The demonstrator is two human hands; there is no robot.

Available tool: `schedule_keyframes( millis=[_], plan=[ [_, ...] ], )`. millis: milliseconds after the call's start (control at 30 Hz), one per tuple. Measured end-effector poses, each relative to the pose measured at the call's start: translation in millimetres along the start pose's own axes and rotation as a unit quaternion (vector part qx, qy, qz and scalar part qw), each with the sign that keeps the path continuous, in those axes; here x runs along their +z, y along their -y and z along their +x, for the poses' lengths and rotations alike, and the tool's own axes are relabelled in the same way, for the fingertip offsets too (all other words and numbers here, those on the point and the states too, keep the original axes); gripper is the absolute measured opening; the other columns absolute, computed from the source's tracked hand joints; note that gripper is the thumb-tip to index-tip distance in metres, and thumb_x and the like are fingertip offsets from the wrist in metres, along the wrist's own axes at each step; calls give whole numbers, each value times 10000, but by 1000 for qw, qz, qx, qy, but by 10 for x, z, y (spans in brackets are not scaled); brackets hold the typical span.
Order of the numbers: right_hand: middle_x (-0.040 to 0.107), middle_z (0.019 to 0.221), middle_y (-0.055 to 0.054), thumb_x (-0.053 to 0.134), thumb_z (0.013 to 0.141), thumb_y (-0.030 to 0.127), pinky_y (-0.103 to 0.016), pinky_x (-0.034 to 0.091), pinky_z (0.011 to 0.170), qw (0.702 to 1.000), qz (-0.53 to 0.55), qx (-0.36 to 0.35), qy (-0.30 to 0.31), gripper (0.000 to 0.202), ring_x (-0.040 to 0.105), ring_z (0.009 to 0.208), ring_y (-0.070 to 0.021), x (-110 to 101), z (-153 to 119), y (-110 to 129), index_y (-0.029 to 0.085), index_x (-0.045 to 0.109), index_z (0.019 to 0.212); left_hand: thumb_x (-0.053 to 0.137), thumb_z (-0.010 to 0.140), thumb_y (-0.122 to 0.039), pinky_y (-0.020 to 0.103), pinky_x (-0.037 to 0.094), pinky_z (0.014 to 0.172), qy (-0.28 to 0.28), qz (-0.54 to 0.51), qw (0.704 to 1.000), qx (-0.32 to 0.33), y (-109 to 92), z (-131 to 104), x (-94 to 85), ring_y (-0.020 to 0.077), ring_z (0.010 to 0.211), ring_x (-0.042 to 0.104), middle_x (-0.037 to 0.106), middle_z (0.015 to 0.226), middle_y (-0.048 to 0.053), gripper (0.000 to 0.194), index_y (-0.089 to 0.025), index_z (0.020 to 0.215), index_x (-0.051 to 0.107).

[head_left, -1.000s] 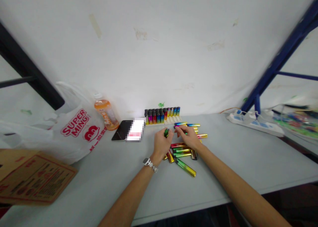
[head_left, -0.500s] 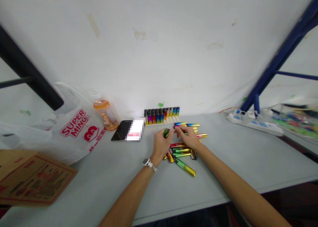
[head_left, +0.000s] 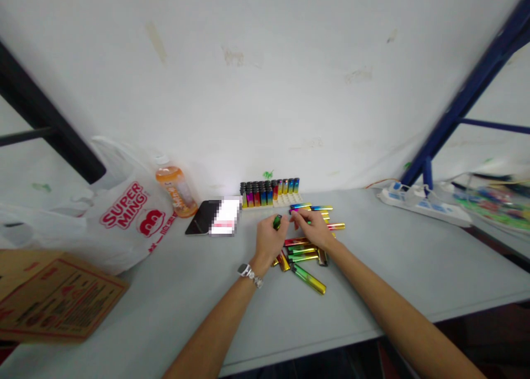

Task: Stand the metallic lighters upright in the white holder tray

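My left hand [head_left: 269, 238], with a watch on its wrist, is closed around a green lighter [head_left: 277, 222] whose dark end pokes up out of the fist. Close beside it, my right hand [head_left: 315, 230] has its fingers drawn together at the left hand's fingertips; what they pinch, if anything, is hidden. Several shiny lighters in mixed colours lie loose under and around both hands, among them a green-yellow lighter [head_left: 309, 279] nearest me. Behind the hands, rows of lighters [head_left: 257, 195] stand upright in a pale holder [head_left: 285, 201], black-topped at the left, with bare slots at the front right.
Left of the holder lies a tablet or phone [head_left: 203, 217] with a blurred screen. Farther left are an orange drink bottle [head_left: 177, 191], a white plastic bag [head_left: 132, 224] and a cardboard box [head_left: 62, 299]. At right, a power strip [head_left: 424, 205] lies by a blue metal frame [head_left: 467, 86].
Almost nothing differs. Both hands stay in the same place, with at most a slight shift of the fingers, and the lighters lie as before.
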State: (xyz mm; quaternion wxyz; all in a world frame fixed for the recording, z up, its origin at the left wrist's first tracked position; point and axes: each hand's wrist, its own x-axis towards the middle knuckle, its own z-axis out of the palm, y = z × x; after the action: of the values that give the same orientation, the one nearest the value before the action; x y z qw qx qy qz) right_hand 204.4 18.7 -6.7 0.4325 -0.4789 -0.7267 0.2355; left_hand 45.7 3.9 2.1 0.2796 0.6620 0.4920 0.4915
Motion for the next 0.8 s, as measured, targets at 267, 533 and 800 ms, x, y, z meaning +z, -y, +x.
schedule_keyframes(
  millis=[267,533,800],
  plan=[
    [608,611,-11,434,979,430,-281,412,656,1000,1,-10,5,455,570,624,-157,-9,7,4,185,582,626,464,861,-422,249,230,499,8,-1,1000,-3,11,12,15,92,489,346,406,505,-57,373,-178,579,486],
    [608,607,-12,447,966,374,-277,409,642,1000,-8,-15,4,418,557,614,-151,-21,0,30,184,569,613,477,864,-415,247,226,499,13,-13,1000,-8,-2,0,16,90,497,338,391,504,-57,380,-176,568,479],
    [598,631,2,508,924,338,-259,400,584,1000,29,-12,4,261,518,576,-132,-1,-21,36,171,637,770,490,877,-538,244,259,511,21,-42,999,5,-16,-23,-24,97,521,370,416,523,-42,480,-177,562,459]
  ],
)
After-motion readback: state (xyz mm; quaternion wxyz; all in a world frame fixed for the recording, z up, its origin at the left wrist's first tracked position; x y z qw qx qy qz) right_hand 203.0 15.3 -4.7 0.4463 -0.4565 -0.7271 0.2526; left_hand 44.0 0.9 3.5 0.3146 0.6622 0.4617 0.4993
